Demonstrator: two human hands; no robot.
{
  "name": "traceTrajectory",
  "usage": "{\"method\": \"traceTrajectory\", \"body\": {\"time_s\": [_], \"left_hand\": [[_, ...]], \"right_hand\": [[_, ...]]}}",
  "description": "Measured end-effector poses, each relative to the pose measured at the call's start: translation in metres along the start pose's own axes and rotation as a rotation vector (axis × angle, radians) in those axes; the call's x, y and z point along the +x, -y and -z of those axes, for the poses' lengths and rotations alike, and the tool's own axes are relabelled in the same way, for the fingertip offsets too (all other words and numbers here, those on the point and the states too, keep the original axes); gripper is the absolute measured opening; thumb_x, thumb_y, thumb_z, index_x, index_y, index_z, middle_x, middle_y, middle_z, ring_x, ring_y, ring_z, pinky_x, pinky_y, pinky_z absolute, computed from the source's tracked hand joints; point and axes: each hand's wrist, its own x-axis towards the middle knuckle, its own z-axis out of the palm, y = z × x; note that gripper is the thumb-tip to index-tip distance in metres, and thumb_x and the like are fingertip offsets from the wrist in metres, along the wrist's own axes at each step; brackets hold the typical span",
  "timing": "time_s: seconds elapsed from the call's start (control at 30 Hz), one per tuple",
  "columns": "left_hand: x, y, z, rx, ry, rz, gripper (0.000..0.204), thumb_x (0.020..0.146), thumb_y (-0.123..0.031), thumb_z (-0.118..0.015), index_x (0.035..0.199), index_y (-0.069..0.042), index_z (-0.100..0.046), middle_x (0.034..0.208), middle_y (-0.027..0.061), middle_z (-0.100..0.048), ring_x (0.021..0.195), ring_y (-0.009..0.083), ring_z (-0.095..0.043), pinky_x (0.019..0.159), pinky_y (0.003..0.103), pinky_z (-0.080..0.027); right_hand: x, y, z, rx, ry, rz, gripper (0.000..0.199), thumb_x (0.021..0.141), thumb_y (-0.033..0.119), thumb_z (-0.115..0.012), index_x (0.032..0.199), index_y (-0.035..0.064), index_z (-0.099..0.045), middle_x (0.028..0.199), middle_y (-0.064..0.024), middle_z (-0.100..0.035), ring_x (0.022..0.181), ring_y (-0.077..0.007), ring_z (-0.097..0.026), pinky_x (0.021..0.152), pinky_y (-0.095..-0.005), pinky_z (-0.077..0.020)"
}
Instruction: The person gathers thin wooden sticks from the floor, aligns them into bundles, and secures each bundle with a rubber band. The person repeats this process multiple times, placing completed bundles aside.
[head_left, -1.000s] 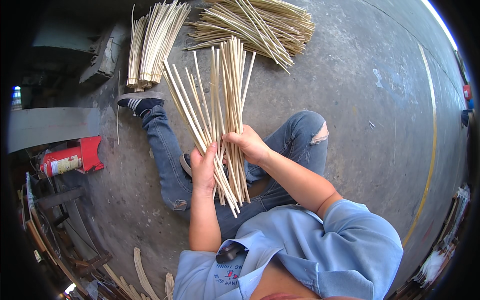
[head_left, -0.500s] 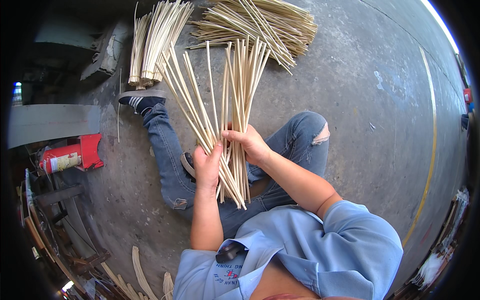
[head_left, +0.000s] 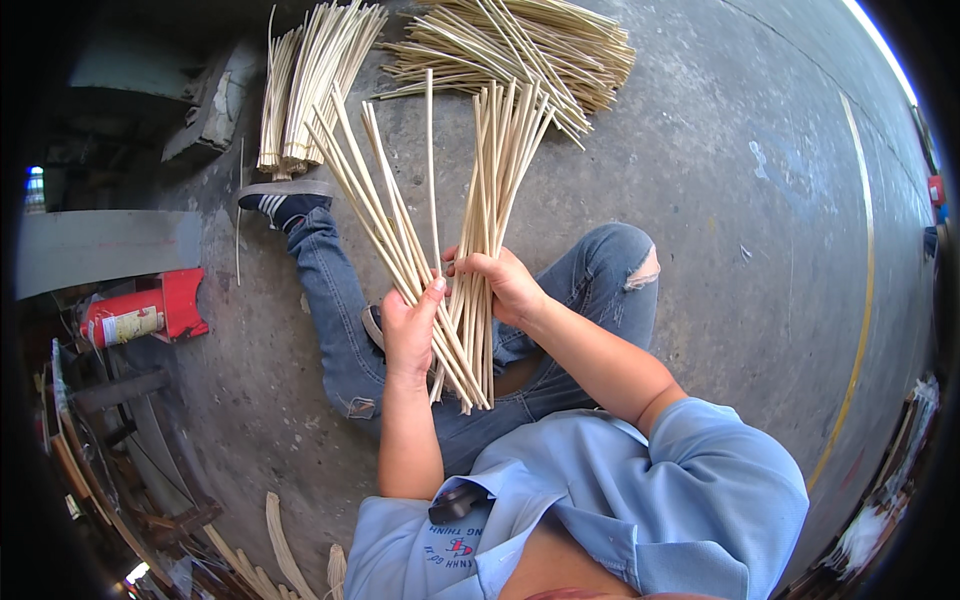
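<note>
My left hand (head_left: 408, 335) is closed on a few pale rattan sticks (head_left: 410, 268), which fan out toward the upper left. A thicker bunch of rattan sticks (head_left: 494, 170) is gripped in my right hand (head_left: 512, 290) and leans slightly right. Between the two groups one single stick (head_left: 431, 160) stands nearly straight, its lower part at my left thumb. Both hands nearly meet above my lap, right fingertips beside the left thumb. The lower ends of both groups cross over my thighs.
Beyond my shoe (head_left: 285, 203) stand upright bundles of sticks (head_left: 320, 85). A larger pile (head_left: 590, 55) lies on the concrete floor (head_left: 740, 300) to their right. At left are a red cylinder in a holder (head_left: 140, 318) and metal framework (head_left: 120, 390). Curved canes (head_left: 283, 545) lie at lower left.
The sticks near the middle have joined the right-hand bunch, widening the gap between the groups. The lone stick now stands apart, and my right fingers have shifted slightly.
</note>
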Motion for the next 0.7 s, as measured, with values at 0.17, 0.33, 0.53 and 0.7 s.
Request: {"method": "traceTrajectory", "body": {"time_s": [0.17, 0.33, 0.53, 0.7], "left_hand": [[0.000, -0.002, -0.011, 0.029, 0.000, -0.042, 0.032, 0.098, -0.007, -0.074, 0.127, 0.004, -0.069, 0.114, 0.0090, -0.076, 0.100, 0.0123, -0.068, 0.091, 0.028, -0.054], [0.000, -0.003, -0.011, 0.318, 0.025, -0.009, 0.029, 0.097, -0.010, -0.075, 0.123, 0.003, -0.073, 0.108, 0.0082, -0.078, 0.095, 0.0135, -0.070, 0.086, 0.030, -0.055], [0.000, 0.001, -0.010, 0.255, -0.003, 0.000, 0.024, 0.101, -0.014, -0.071, 0.118, 0.003, -0.073, 0.107, 0.0100, -0.077, 0.094, 0.0159, -0.071, 0.085, 0.032, -0.058], [0.001, -0.001, -0.014, 0.110, -0.173, -0.005, 0.020, 0.104, -0.014, -0.067, 0.112, 0.004, -0.071, 0.094, 0.0068, -0.072, 0.084, 0.0167, -0.071, 0.080, 0.035, -0.065]], "right_hand": [[0.000, 0.000, -0.004, 0.004, 0.013, 0.007, 0.032, 0.089, 0.009, -0.076, 0.117, -0.0016, -0.065, 0.105, -0.0130, -0.072, 0.094, -0.0208, -0.072, 0.088, -0.0361, -0.0595], [-0.001, 0.000, -0.003, -0.079, -0.028, 0.019, 0.029, 0.088, 0.005, -0.077, 0.114, -0.0011, -0.065, 0.104, -0.0102, -0.072, 0.094, -0.0199, -0.071, 0.088, -0.0361, -0.0585], [-0.003, -0.004, -0.008, -0.071, -0.085, 0.089, 0.023, 0.089, 0.006, -0.074, 0.110, -0.0008, -0.065, 0.098, -0.0093, -0.070, 0.089, -0.0185, -0.070, 0.084, -0.0363, -0.0594], [0.002, 0.000, 0.006, -0.033, -0.128, 0.025, 0.020, 0.087, 0.006, -0.068, 0.106, 0.0001, -0.062, 0.087, -0.0091, -0.065, 0.078, -0.0207, -0.068, 0.071, -0.0367, -0.0582]]}}
